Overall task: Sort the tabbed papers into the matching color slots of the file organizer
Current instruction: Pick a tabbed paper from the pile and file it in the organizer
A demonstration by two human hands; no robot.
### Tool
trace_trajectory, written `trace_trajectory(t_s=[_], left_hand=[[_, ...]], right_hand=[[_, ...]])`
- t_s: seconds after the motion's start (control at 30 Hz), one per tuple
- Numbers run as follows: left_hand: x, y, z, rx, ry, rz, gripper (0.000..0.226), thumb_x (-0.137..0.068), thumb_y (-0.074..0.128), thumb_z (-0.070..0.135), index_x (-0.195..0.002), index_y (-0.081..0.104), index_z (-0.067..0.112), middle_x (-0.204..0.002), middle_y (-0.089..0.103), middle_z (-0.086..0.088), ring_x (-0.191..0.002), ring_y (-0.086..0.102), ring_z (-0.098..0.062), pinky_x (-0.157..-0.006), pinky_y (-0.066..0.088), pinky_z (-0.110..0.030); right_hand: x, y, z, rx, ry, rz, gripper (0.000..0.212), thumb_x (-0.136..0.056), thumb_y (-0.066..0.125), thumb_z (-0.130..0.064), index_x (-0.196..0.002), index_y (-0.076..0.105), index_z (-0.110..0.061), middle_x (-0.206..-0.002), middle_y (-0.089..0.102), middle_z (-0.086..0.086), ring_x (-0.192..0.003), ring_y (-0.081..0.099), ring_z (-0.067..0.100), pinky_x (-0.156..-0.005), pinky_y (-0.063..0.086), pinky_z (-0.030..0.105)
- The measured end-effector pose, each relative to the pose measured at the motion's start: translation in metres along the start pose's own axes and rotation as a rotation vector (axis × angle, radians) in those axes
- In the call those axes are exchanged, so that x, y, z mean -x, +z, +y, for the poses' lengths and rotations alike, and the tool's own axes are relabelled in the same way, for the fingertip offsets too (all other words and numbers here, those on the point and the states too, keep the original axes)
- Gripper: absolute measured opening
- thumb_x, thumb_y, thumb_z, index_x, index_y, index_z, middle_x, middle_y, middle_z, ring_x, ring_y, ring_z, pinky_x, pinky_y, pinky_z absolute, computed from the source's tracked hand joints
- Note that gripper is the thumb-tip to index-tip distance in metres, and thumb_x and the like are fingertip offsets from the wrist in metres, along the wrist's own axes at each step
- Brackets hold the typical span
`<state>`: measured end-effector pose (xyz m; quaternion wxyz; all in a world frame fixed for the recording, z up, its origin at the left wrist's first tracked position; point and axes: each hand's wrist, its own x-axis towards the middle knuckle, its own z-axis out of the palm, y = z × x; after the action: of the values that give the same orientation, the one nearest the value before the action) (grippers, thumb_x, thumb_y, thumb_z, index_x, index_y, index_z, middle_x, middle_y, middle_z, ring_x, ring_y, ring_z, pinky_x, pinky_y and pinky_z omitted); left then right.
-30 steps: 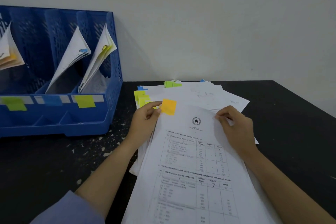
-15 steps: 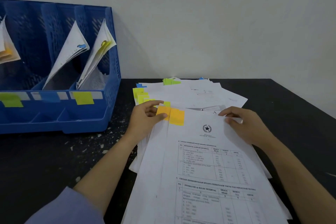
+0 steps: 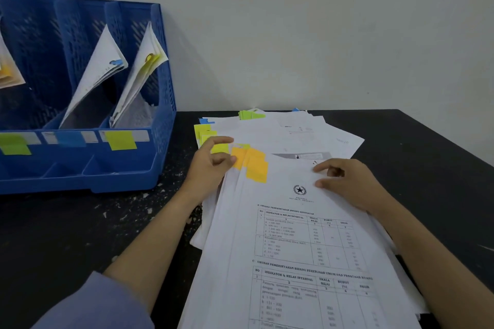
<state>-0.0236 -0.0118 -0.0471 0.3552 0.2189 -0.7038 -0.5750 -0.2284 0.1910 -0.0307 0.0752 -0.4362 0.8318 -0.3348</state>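
The left hand (image 3: 211,165) pinches the orange-tabbed sheets (image 3: 294,235) at their top-left corner, their length running toward the frame's bottom. The right hand (image 3: 347,184) rests loosely curled on them; the organizer (image 3: 128,168) sits upper left, nearer the left hand

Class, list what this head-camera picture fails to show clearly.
- File organizer: leftmost slots cut off by the left frame edge.
- Lower sheets of the paper pile: hidden by the top sheet.
- Table print: too small and blurred.
- Left hand fingertips: motion-blurred.
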Motion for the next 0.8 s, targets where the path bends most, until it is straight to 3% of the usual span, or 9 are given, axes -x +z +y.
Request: trace_trajectory(t_s=[0.1, 0.23, 0.33, 0.43, 0.5, 0.6, 0.67, 0.73, 0.8], left_hand=[[0.000, 0.003, -0.001, -0.101, 0.061, -0.016, 0.023, -0.088, 0.055, -0.004, -0.095, 0.052, 0.019, -0.063, 0.052, -0.007, -0.061, 0.041, -0.021, -0.058, 0.038, -0.016], [0.002, 0.006, -0.001, -0.219, 0.093, -0.029, 0.018, -0.088, 0.053, -0.006, -0.089, 0.067, 0.006, -0.090, 0.065, 0.004, -0.083, 0.058, -0.013, -0.072, 0.044, -0.005], [0.002, 0.003, 0.002, -0.173, 0.084, -0.047, 0.017, -0.086, 0.057, -0.005, -0.089, 0.068, 0.007, -0.093, 0.066, 0.002, -0.087, 0.059, -0.012, -0.076, 0.047, -0.008], [0.001, 0.004, 0.003, -0.157, 0.053, -0.046, 0.012, -0.087, 0.060, 0.003, -0.091, 0.069, 0.010, -0.096, 0.069, -0.003, -0.088, 0.060, -0.012, -0.080, 0.047, -0.010], [0.002, 0.006, 0.005, -0.145, 0.001, -0.052, 0.007, -0.086, 0.064, 0.011, -0.088, 0.071, 0.014, -0.092, 0.070, 0.000, -0.081, 0.059, -0.005, -0.076, 0.046, -0.011], [0.004, 0.012, 0.007, -0.226, -0.018, -0.072, 0.006, -0.080, 0.072, 0.018, -0.079, 0.068, 0.023, -0.070, 0.060, 0.022, -0.052, 0.044, 0.008, -0.053, 0.032, -0.004], [0.005, 0.014, 0.008, -0.266, -0.035, -0.114, 0.008, -0.077, 0.075, 0.020, -0.077, 0.068, 0.023, -0.073, 0.062, 0.020, -0.064, 0.051, 0.006, -0.061, 0.036, -0.006], [0.007, 0.016, 0.010, -0.291, -0.048, -0.166, 0.007, -0.078, 0.074, 0.023, -0.080, 0.072, 0.016, -0.091, 0.067, 0.005, -0.088, 0.058, -0.010, -0.077, 0.039, -0.017], [0.010, 0.020, 0.011, -0.355, -0.056, -0.130, 0.008, -0.076, 0.075, 0.025, -0.079, 0.070, 0.021, -0.111, 0.054, -0.003, -0.105, 0.050, -0.016, -0.075, 0.033, -0.016]], right_hand=[[-0.004, 0.000, 0.003, 0.021, 0.019, -0.045, 0.020, -0.075, 0.075, -0.023, -0.092, 0.067, -0.030, -0.071, 0.048, -0.007, -0.061, 0.043, 0.006, -0.055, 0.035, 0.005], [-0.009, 0.000, 0.006, 0.024, 0.061, -0.098, 0.015, -0.077, 0.074, -0.026, -0.088, 0.065, -0.029, -0.070, 0.045, -0.005, -0.059, 0.040, 0.006, -0.053, 0.032, 0.017], [-0.010, 0.002, 0.007, 0.021, 0.050, -0.106, 0.009, -0.080, 0.071, -0.025, -0.084, 0.064, -0.023, -0.073, 0.048, -0.006, -0.062, 0.042, 0.006, -0.055, 0.033, 0.017], [-0.009, 0.002, 0.005, 0.027, 0.009, -0.114, 0.008, -0.082, 0.068, -0.022, -0.078, 0.062, -0.024, -0.083, 0.057, -0.005, -0.073, 0.049, 0.005, -0.067, 0.039, 0.019], [-0.008, 0.002, 0.005, 0.031, -0.005, -0.114, 0.013, -0.083, 0.067, -0.020, -0.073, 0.061, -0.026, -0.079, 0.058, -0.008, -0.072, 0.050, 0.004, -0.068, 0.040, 0.020], [-0.007, 0.002, 0.006, 0.028, -0.012, -0.101, 0.016, -0.084, 0.066, -0.019, -0.070, 0.061, -0.026, -0.076, 0.059, -0.009, -0.069, 0.050, 0.004, -0.065, 0.038, 0.019], [-0.006, 0.003, 0.005, 0.028, -0.028, -0.085, 0.016, -0.083, 0.067, -0.020, -0.070, 0.060, -0.026, -0.076, 0.058, -0.010, -0.069, 0.049, 0.005, -0.064, 0.037, 0.018], [-0.004, 0.004, 0.005, 0.023, -0.045, -0.065, 0.013, -0.082, 0.068, -0.023, -0.073, 0.060, -0.027, -0.078, 0.057, -0.011, -0.070, 0.049, 0.004, -0.064, 0.036, 0.018], [-0.003, 0.003, 0.004, 0.015, -0.046, -0.075, 0.012, -0.079, 0.071, -0.030, -0.079, 0.059, -0.028, -0.085, 0.056, -0.009, -0.074, 0.048, 0.003, -0.068, 0.038, 0.021]])
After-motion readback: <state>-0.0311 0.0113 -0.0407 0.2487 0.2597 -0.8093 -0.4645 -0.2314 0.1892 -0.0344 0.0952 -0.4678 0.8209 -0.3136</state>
